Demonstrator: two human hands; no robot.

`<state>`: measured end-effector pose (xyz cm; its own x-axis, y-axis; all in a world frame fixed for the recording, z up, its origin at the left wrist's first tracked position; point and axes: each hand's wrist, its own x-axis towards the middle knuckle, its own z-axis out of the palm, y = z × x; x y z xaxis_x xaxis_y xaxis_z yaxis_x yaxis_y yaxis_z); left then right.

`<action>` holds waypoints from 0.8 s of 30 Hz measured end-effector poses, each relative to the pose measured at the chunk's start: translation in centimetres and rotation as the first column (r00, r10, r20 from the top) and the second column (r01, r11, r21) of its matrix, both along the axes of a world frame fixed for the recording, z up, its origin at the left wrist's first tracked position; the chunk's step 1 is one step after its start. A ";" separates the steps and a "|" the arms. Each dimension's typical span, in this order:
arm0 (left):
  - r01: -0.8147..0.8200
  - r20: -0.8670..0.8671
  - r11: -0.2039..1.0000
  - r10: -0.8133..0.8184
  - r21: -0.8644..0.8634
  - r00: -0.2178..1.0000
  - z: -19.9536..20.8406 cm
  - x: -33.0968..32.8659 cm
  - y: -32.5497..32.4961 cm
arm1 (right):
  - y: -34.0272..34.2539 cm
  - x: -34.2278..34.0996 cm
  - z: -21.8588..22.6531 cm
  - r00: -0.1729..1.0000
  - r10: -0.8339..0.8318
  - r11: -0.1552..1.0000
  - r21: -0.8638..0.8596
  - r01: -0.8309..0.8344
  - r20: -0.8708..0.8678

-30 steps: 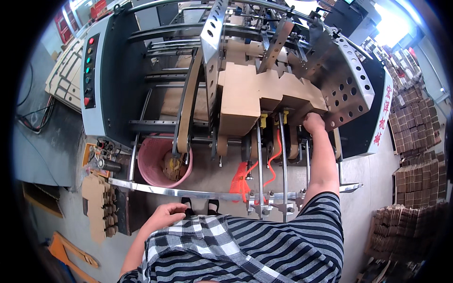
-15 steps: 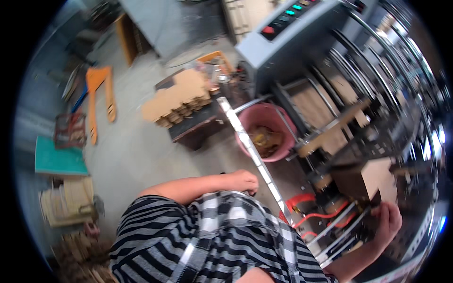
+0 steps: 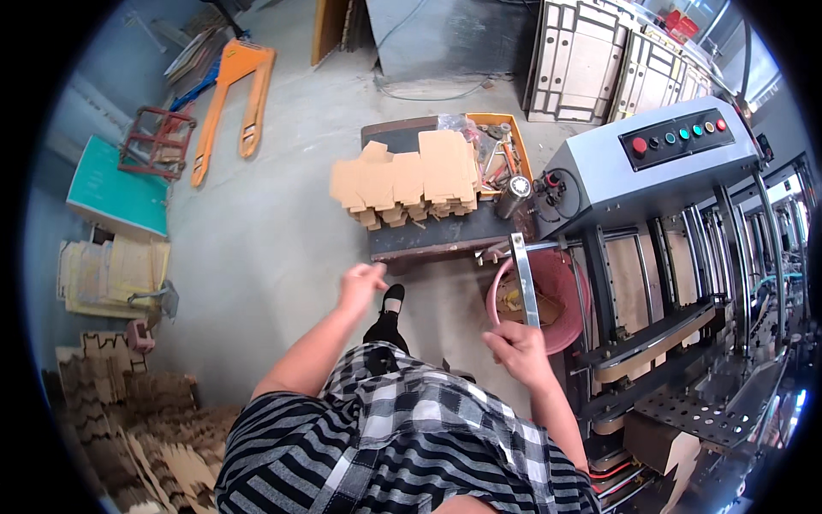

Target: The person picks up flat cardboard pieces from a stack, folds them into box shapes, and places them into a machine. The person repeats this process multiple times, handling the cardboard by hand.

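My left hand (image 3: 363, 286) is held out over the floor in front of me, its fingers curled in and slightly blurred, with nothing visible in them. My right hand (image 3: 519, 349) is loosely closed beside the near end of a flat metal bar (image 3: 524, 278); nothing shows in its fingers, and I cannot tell whether it touches the bar. Beyond the bar stands a pink bucket (image 3: 572, 321) with scraps inside. Ahead, a stack of flat cut cardboard blanks (image 3: 411, 176) lies on a low dark table (image 3: 428, 238).
A machine with a grey button panel (image 3: 655, 158) and metal rails fills the right side. An orange tray of tools (image 3: 524, 158) and a metal canister (image 3: 514, 197) sit by the blanks. Far left are an orange pallet jack (image 3: 224, 86) and a green board (image 3: 120, 190); cardboard piles (image 3: 158, 411) lie nearer.
My right hand has left the cardboard piece at the machine and come in before my body. My left hand has moved forward from my waist. The view has swung and become sharper.
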<state>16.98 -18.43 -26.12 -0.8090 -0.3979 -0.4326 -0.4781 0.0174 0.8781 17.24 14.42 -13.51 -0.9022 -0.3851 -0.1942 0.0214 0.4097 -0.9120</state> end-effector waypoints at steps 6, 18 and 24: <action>-0.372 -0.133 0.925 0.360 -0.081 0.923 -7.0 -8.6 -16.9 | -9.2 -11.7 -8.7 0.917 -0.180 0.937 -0.222 0.270 0.355; -0.246 0.112 0.926 0.223 0.286 0.968 -17.2 -20.9 -22.6 | -14.5 -31.0 -24.2 0.848 -0.530 0.825 0.237 0.514 0.006; -0.358 0.207 0.930 0.366 -0.078 0.907 -18.5 -22.4 -23.1 | -13.8 -40.7 -28.9 0.806 -0.549 0.834 0.200 0.514 0.222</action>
